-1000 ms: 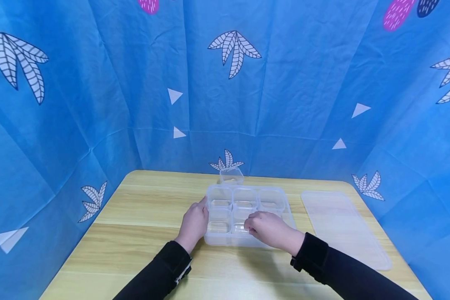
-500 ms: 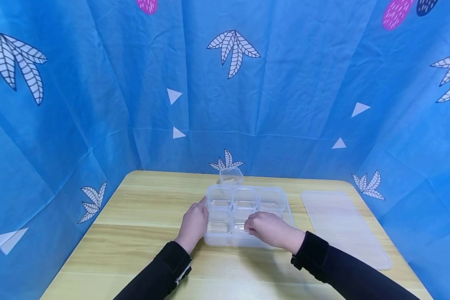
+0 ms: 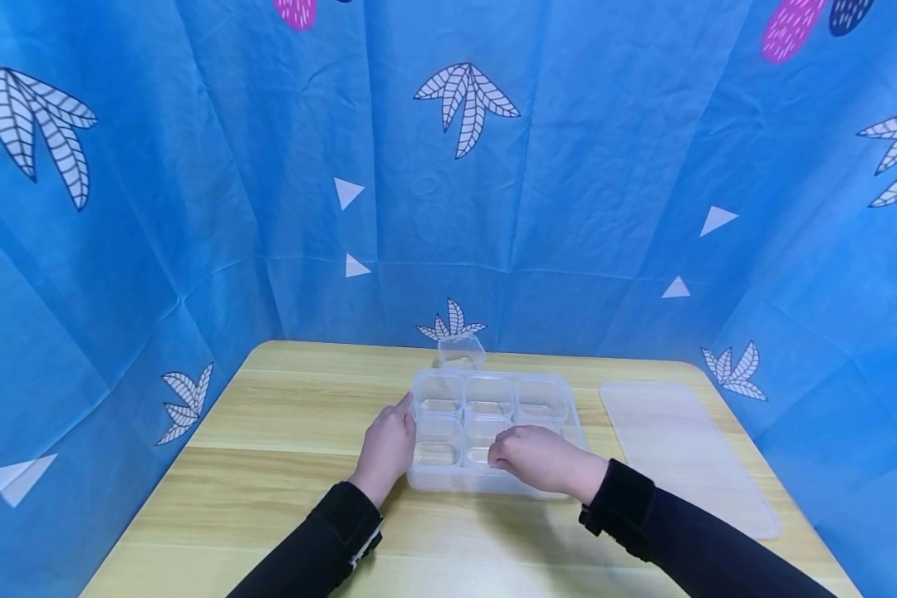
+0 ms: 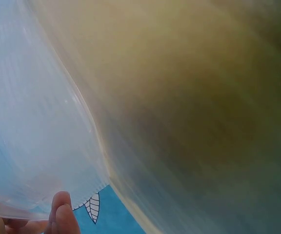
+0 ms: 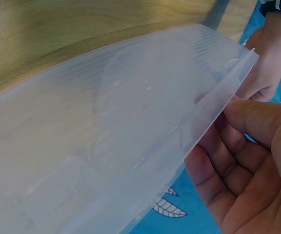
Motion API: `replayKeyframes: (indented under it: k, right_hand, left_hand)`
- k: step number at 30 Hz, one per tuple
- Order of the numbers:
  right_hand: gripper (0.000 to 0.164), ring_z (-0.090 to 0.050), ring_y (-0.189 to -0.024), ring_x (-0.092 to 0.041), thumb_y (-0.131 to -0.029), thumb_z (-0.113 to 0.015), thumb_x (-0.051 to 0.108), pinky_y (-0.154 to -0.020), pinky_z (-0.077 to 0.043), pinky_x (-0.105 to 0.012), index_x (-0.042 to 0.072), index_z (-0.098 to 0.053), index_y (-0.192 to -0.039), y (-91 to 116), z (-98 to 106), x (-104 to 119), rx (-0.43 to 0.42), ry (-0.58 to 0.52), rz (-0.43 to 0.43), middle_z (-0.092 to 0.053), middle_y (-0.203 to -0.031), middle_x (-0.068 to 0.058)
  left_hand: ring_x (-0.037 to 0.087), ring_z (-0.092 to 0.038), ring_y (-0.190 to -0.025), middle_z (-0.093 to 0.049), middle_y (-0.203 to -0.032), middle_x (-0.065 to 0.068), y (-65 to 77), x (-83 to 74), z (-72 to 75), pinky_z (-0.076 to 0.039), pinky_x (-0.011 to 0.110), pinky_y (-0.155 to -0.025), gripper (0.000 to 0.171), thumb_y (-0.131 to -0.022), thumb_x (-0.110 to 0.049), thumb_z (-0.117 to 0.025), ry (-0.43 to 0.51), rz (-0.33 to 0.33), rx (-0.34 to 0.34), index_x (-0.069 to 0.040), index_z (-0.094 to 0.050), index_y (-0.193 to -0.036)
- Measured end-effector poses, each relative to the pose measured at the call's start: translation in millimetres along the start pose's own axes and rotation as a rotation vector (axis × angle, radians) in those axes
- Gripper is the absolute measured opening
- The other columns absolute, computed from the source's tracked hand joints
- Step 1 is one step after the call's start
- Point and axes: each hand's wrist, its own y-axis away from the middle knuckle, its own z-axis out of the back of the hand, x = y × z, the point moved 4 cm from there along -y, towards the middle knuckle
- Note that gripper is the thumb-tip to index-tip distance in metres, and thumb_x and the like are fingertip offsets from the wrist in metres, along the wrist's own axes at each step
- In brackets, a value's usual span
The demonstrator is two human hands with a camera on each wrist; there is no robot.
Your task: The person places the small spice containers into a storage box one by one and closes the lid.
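A clear plastic storage box [image 3: 452, 477] sits on the table, with several small clear containers [image 3: 438, 440] in two rows inside it. My left hand [image 3: 387, 442] holds the box's left side, its index finger reaching along the wall; in the left wrist view its fingertips [image 4: 62, 212] show at the box's corner. Over the front row, my right hand [image 3: 540, 458] has curled fingers and pinches the rim of a small container at the front right, mostly hidden under the hand. Through the translucent box wall [image 5: 130, 107], the right wrist view shows some of its fingers [image 5: 211, 136].
One more small clear container [image 3: 461, 352] stands behind the box, near the table's back edge. A flat translucent lid [image 3: 683, 457] lies on the wooden table [image 3: 269, 465] to the right. Blue patterned cloth [image 3: 448, 208] hangs around the table's back and sides.
My right hand shifts very slightly to the right and down over the front row. The left hand, the box and the lid stay where they were.
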Motion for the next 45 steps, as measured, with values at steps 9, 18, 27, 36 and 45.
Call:
replayKeyframes:
  k: [9,18,27,36,45]
  right_hand:
    - [0.040,-0.030,-0.063,-0.006,-0.097,-0.063,0.003,-0.060,-0.030,-0.019,0.016,-0.045,-0.063,-0.4,2.9,2.1,-0.005,-0.024,0.013,-0.034,-0.067,0.011]
    - [0.028,-0.035,-0.065,-0.005,-0.100,-0.060,0.009,-0.062,-0.034,-0.019,0.012,-0.059,-0.072,0.3,-1.4,0.3,0.032,-0.046,0.004,-0.042,-0.070,0.012]
    - [0.023,-0.042,-0.066,-0.004,-0.099,-0.062,0.009,-0.064,-0.040,-0.018,0.012,-0.067,-0.076,0.6,-0.4,0.6,0.021,-0.023,0.014,-0.051,-0.071,0.011]
    - [0.012,-0.066,-0.086,-0.008,-0.095,-0.067,0.006,-0.077,-0.054,-0.024,0.012,-0.077,-0.096,2.6,2.3,-2.0,0.014,-0.034,-0.033,-0.072,-0.091,0.004]
    - [0.012,-0.066,-0.087,-0.008,-0.095,-0.066,0.006,-0.078,-0.054,-0.025,0.011,-0.077,-0.096,2.6,4.2,-2.3,0.007,-0.033,-0.031,-0.072,-0.091,0.003]
  left_hand:
    - [0.015,-0.047,-0.060,-0.058,-0.085,0.010,-0.8,-0.2,-0.2,-0.044,0.027,-0.054,0.043,-0.105,-0.010,-0.045,-0.006,-0.016,-0.007,0.004,-0.047,-0.145]
    - [0.015,-0.047,-0.060,-0.059,-0.088,0.012,-0.5,-0.2,-0.7,-0.044,0.027,-0.054,0.043,-0.105,-0.010,-0.045,-0.007,-0.014,-0.007,0.004,-0.047,-0.145]
    - [0.015,-0.047,-0.061,-0.060,-0.088,0.012,-1.0,-0.1,-1.3,-0.044,0.027,-0.055,0.042,-0.105,-0.009,-0.045,-0.011,-0.027,-0.016,0.005,-0.048,-0.145]
    - [0.014,-0.048,-0.061,-0.061,-0.091,0.014,-0.3,-0.1,-0.3,-0.045,0.028,-0.057,0.043,-0.105,-0.010,-0.044,-0.008,-0.021,-0.009,0.004,-0.047,-0.145]
    - [0.015,-0.048,-0.062,-0.061,-0.093,0.014,0.4,0.6,-0.7,-0.045,0.028,-0.057,0.043,-0.105,-0.010,-0.044,-0.007,-0.001,0.004,0.003,-0.047,-0.146]
